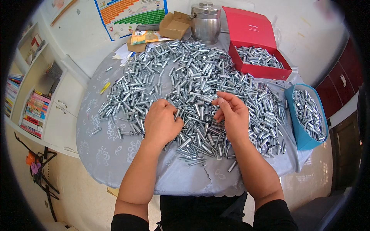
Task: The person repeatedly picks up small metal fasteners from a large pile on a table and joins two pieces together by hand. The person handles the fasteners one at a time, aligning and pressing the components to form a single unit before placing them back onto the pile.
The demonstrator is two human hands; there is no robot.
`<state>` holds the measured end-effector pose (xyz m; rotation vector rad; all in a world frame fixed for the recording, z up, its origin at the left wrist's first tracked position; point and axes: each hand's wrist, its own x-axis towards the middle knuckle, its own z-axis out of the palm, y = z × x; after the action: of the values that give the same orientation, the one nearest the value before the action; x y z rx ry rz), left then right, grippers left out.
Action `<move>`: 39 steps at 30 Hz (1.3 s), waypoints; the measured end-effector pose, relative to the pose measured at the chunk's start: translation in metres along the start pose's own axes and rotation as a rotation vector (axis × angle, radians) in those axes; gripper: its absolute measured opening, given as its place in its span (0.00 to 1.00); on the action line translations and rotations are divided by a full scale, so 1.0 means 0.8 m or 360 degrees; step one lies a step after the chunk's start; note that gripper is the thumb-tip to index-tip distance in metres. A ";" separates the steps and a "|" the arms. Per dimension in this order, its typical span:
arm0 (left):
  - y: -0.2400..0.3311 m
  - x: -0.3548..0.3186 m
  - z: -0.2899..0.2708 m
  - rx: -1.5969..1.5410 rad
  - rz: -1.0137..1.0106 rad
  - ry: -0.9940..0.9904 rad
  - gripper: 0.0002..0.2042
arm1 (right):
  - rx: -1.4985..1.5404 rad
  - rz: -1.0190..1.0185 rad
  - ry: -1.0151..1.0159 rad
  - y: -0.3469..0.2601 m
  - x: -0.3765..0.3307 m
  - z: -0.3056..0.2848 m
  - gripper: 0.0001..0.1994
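A wide heap of silvery expansion bolts (pixel 192 77), metal sleeves with threaded rods, spreads over the cloth-covered round table (pixel 104 150). At the near middle of the heap, my left hand (pixel 162 122) is closed, its fingers curled downward. A bolt's metal end (pixel 177 113) shows between its thumb and forefinger; the rest is hidden. To the right, my right hand (pixel 234 117) hovers over the heap with palm turned inward. Its fingers are loosely bent and apart, the thumb near the forefinger, and I see nothing held in them.
A red box (pixel 264 71) with raised lid holds more bolts at the back right. A blue fabric bin (pixel 308 142) of bolts stands at the right edge. Behind the heap are a steel pot (pixel 206 25) and a cardboard box (pixel 174 25). A yellow pen (pixel 105 88) lies left.
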<state>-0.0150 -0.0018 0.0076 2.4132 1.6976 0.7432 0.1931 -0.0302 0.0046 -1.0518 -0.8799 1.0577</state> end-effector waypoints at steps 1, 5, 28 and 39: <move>-0.001 0.001 0.001 -0.0012 -0.0006 0.0002 0.12 | -0.0012 -0.0006 -0.0012 0.000 -0.001 0.000 0.11; 0.006 0.001 -0.004 -0.0229 0.0217 0.0141 0.09 | -0.0158 0.0039 -0.0113 -0.005 -0.005 0.000 0.09; 0.028 -0.007 0.006 -0.1804 -0.0205 -0.0155 0.11 | -0.0178 0.0406 -0.0382 -0.010 -0.007 0.002 0.15; 0.025 -0.003 0.010 -0.2040 -0.0319 -0.0237 0.11 | -0.0295 0.0220 -0.0385 -0.004 -0.006 0.001 0.11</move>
<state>0.0051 -0.0097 0.0069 1.3237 0.8620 1.0937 0.1918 -0.0348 0.0078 -1.1677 -1.1297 1.2557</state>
